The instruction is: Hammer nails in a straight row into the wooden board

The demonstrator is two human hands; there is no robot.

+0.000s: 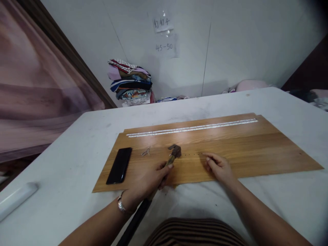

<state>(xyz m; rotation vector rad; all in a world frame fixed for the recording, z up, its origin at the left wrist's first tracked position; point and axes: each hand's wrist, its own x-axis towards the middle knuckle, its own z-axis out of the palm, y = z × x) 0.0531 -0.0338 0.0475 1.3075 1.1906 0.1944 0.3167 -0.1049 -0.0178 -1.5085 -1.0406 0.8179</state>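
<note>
My left hand point(155, 177) is closed around the handle of a claw hammer point(175, 150). The hammer's metal head lies at the wooden board point(256, 147), and its dark grip runs down below my wrist. My right hand point(219, 167) is over the board with its index finger stretched out and the other fingers bent; I see nothing held in it. Its fingertip is at the right end of a row of small dark dots point(192, 154), too small to tell whether they are nail heads or marks. To the left of the hammer lies a small bunch of loose nails point(146, 151).
A black phone point(119, 165) lies on the board's left end. Two long ruler-like strips point(192, 128) run along its far side. The board rests on a white table point(77, 150). A white roll point(19, 198) lies at left. Folded clothes point(130, 82) are stacked by the wall.
</note>
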